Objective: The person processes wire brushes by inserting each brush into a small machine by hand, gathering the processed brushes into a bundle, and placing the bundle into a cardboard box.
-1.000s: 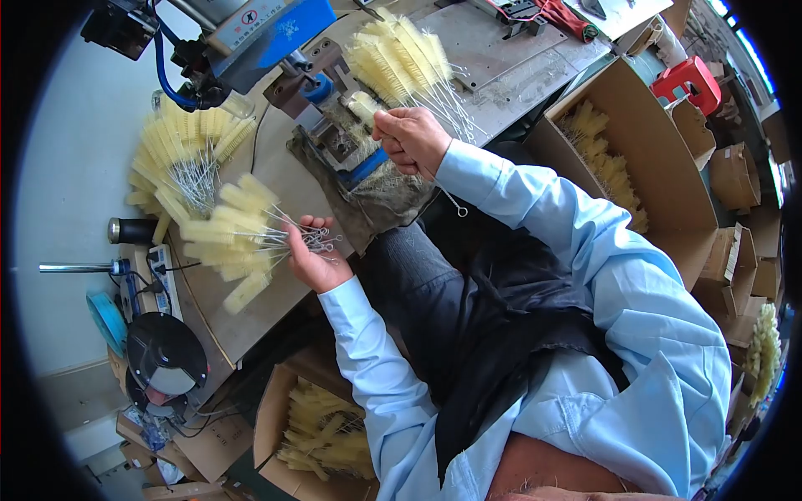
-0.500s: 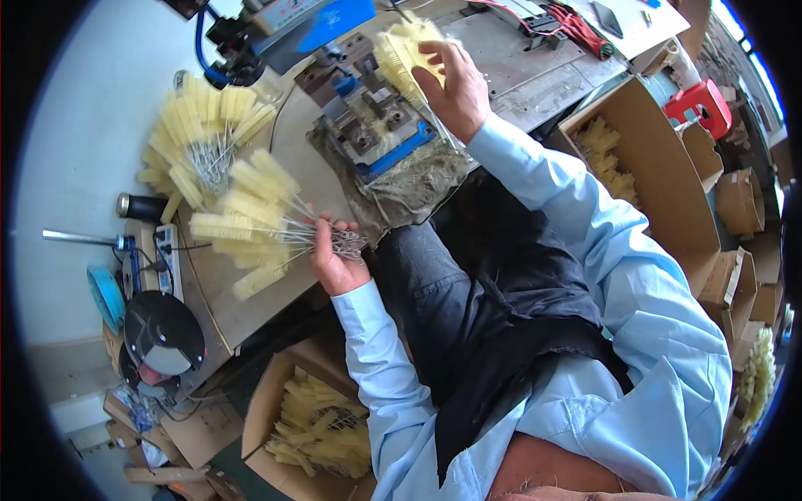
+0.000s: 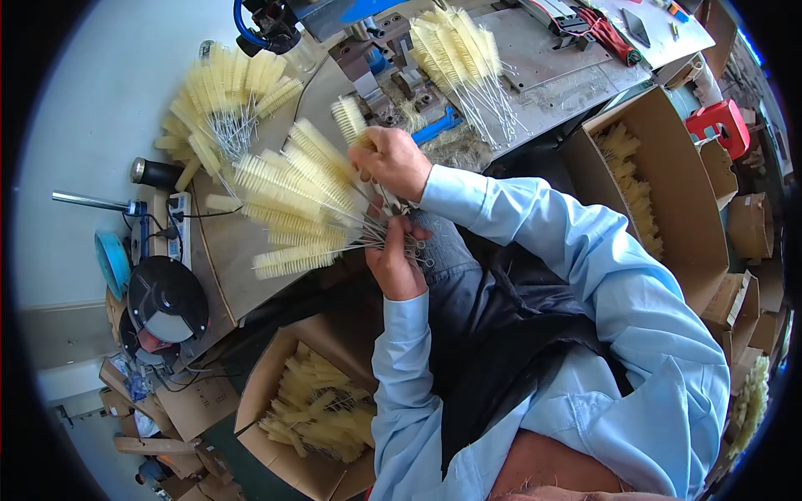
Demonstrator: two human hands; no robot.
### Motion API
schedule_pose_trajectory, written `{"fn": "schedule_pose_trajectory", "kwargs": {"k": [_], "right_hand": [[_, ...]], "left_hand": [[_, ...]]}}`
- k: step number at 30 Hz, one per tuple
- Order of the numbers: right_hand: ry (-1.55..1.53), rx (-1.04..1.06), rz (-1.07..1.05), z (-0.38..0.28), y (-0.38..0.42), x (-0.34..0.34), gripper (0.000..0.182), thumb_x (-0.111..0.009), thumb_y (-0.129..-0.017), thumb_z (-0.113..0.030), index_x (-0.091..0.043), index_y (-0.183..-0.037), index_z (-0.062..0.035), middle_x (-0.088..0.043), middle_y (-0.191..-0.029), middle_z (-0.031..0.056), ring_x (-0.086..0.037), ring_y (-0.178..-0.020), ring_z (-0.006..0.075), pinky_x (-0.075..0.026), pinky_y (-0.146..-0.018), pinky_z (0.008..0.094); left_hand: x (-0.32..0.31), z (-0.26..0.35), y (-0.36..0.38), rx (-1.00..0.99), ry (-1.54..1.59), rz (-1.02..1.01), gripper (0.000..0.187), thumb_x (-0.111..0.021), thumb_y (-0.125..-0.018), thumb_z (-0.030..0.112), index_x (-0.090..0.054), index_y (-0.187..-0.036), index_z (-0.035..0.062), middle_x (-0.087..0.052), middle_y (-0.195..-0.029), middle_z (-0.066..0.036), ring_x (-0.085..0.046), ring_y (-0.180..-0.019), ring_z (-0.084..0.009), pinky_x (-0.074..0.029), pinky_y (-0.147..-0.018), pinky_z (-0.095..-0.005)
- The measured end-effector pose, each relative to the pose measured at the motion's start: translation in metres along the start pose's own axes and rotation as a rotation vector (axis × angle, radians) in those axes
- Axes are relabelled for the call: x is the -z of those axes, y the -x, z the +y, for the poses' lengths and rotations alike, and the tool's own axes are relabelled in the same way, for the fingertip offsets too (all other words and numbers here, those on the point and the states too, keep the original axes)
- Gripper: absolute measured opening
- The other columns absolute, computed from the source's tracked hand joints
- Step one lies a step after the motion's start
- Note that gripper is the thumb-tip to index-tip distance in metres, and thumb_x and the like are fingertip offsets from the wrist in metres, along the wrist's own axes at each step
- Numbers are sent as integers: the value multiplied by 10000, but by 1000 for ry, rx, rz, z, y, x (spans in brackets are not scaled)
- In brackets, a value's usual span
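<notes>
My left hand (image 3: 396, 260) is closed around the wire handles of a fanned bunch of bottle brushes (image 3: 305, 188), whose pale yellow bristle heads point up and left. Just above it, my right hand (image 3: 391, 160) grips a bottle brush (image 3: 348, 119) by its bristles, with the head's tip sticking out past the fingers. Most of that brush's handle is hidden near the left hand. Behind the right hand stands a metal jig (image 3: 413, 88) with blue parts. A pile of brushes (image 3: 459, 54) lies to its right, wire handles toward me.
Another brush pile (image 3: 230, 96) rests at the table's left, near a black cylinder (image 3: 154, 173) and a power strip (image 3: 179, 219). Cardboard boxes holding brushes stand below (image 3: 251, 401) and at right (image 3: 668, 179). A black round device (image 3: 167, 296) sits at the table's left edge.
My right hand has left the pile beside the jig and come down left to the bunch, now gripping a brush. My left hand has moved right and slightly up with its bunch.
</notes>
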State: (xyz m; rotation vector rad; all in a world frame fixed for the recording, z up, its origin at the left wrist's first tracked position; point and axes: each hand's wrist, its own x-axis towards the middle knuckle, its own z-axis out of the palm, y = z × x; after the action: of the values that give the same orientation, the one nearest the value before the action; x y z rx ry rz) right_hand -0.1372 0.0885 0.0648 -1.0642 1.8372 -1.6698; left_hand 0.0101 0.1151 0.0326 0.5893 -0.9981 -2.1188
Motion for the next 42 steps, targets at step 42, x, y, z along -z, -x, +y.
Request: {"fn": "schedule_pose_trajectory", "kwargs": {"k": [42], "right_hand": [[-995,-742,-208,-10,-39,57,599,-483,-956,-555,-524,-1132,16,-656,-947,141,-669,-669,223,-560,-546,358]], "left_hand": [[17,13,-78,-326,-121,412,195,-550,-886,99,-570,-864,-94,-568,-826,-131,-613,-674,-225,-537,-668,-344]]}}
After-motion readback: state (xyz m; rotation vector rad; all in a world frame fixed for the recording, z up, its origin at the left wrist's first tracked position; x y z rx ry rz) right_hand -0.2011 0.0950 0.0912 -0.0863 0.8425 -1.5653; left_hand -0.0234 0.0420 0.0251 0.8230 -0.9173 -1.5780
